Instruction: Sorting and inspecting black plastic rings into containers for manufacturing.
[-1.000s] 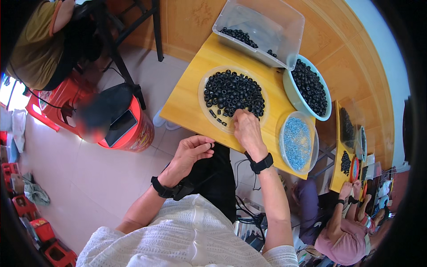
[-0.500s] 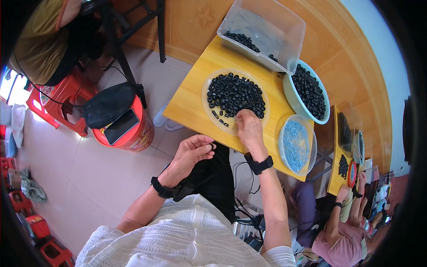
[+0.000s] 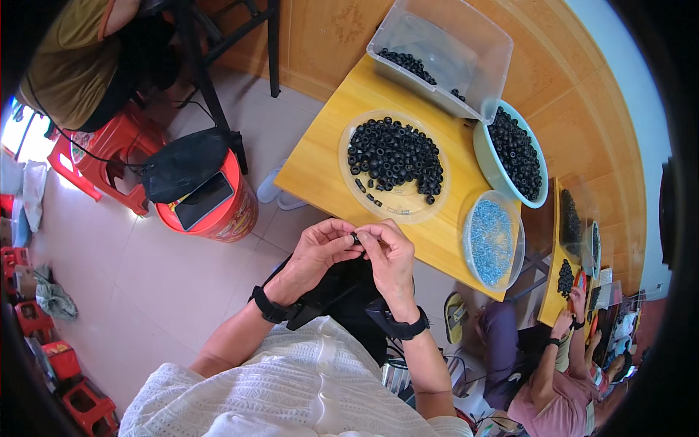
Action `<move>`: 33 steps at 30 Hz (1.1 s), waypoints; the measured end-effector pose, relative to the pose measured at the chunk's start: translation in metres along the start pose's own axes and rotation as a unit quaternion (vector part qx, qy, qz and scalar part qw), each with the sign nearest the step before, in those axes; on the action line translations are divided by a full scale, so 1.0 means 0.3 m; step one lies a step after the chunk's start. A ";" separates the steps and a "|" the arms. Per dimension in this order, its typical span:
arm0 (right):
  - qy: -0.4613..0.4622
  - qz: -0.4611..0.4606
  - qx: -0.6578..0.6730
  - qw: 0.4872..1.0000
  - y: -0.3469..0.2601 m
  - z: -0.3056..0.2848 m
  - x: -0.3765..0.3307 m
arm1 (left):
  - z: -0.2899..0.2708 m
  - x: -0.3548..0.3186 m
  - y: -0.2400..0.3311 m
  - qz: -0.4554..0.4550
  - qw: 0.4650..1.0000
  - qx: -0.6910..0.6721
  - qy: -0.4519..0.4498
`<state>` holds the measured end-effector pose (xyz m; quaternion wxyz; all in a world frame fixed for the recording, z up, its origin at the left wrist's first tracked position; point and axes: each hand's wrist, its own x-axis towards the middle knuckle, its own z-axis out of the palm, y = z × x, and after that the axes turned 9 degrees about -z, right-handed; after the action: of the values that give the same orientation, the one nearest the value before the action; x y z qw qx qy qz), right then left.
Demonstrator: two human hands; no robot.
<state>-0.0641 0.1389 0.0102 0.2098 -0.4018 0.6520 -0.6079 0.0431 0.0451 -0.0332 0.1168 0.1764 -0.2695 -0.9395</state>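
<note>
My left hand and my right hand meet in front of the table's near edge, fingertips together. Between them is a small black ring-shaped piece, mostly covered by the fingers. Both hands are closed in a pinch on it. Just beyond, a round translucent tray carries a heap of black ring-shaped pieces, a few of them lying on their sides at its near left. To the right of the tray, a clear round dish holds many tiny light-blue pieces.
A clear plastic bin and a pale green bowl, both with black pieces, stand at the yellow table's far side. Left is a red bucket topped with a black pouch and phone. Other people sit left and right.
My right hand has come off the tray, back and left to meet my left hand at the black piece. A bare patch shows on the tray where it was.
</note>
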 end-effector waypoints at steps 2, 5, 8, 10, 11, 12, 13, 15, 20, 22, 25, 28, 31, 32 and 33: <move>0.009 -0.010 -0.024 1.000 0.002 0.002 -0.003 | 0.003 -0.005 0.002 -0.001 1.000 -0.001 0.003; 0.017 0.005 -0.002 1.000 -0.004 0.002 -0.007 | 0.003 -0.005 -0.001 0.000 1.000 -0.008 0.003; 0.037 0.002 0.001 0.999 0.000 0.003 -0.011 | 0.010 -0.007 0.004 -0.001 1.000 -0.015 -0.001; 0.020 -0.010 -0.025 0.999 0.007 -0.004 -0.014 | 0.010 -0.007 0.007 -0.004 1.000 -0.016 -0.002; 0.004 -0.024 -0.051 0.998 0.008 -0.007 -0.014 | 0.009 -0.007 0.007 -0.004 1.000 -0.011 0.001; 0.003 -0.023 -0.051 0.998 0.006 -0.006 -0.013 | 0.006 -0.006 0.006 -0.004 1.000 -0.006 0.004; -0.005 -0.033 -0.068 0.997 -0.001 -0.004 -0.012 | 0.004 -0.006 0.006 -0.003 1.000 -0.007 0.005; -0.012 -0.042 -0.085 0.995 -0.009 -0.002 -0.008 | 0.002 -0.006 0.005 0.001 1.000 0.004 0.009; 0.010 -0.028 -0.083 0.996 -0.014 0.003 -0.010 | 0.001 -0.001 0.002 -0.001 1.000 0.003 -0.001; 0.001 -0.082 -0.136 0.987 -0.029 0.009 -0.010 | -0.006 0.000 -0.003 0.000 1.000 0.000 -0.003; -0.015 -0.132 -0.155 0.979 -0.036 0.005 -0.002 | -0.018 0.002 -0.006 0.003 1.000 -0.027 -0.004; 0.022 -0.111 -0.160 0.981 -0.028 -0.031 0.056 | -0.031 0.000 0.006 0.005 0.999 -0.039 -0.002; 0.039 -0.071 -0.232 0.969 0.010 -0.084 0.156 | -0.033 0.001 0.012 0.015 0.999 -0.040 -0.003; -0.009 -0.068 -0.300 0.952 0.036 -0.104 0.184 | -0.026 -0.002 0.016 0.009 0.999 -0.047 -0.007; -0.058 -0.066 -0.363 0.927 0.061 -0.113 0.207 | -0.026 -0.005 0.019 0.005 0.999 -0.054 -0.007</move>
<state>-0.1314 0.1106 0.0120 0.0467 -0.5270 0.7871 -0.3172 0.0484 0.0373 -0.0359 0.1288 0.1615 -0.2204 -0.9533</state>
